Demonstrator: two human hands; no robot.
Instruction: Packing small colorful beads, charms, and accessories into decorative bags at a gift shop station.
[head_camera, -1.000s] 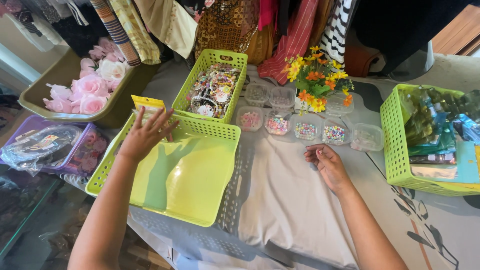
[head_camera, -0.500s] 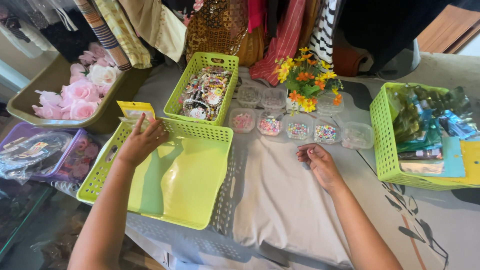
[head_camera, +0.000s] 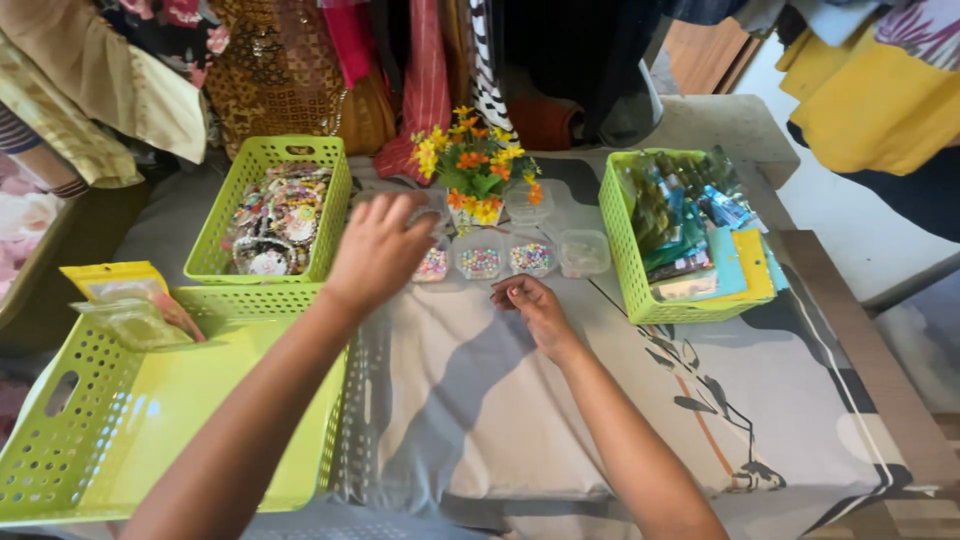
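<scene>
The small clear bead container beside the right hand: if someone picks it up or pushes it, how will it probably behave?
The clear bead container looks like thin plastic, so probably light and rigid. It is low and flat-bottomed, so a push should slide it on the cloth, not tip it. Whether it has a lid is unclear; if open, beads may spill when tilted.

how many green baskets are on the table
3. One near basket at front left, mostly empty, under the left forearm; one back basket behind it, full of small round trinkets; one right basket holding packets. None seems hidden, though the frame cuts the left edge.
</scene>
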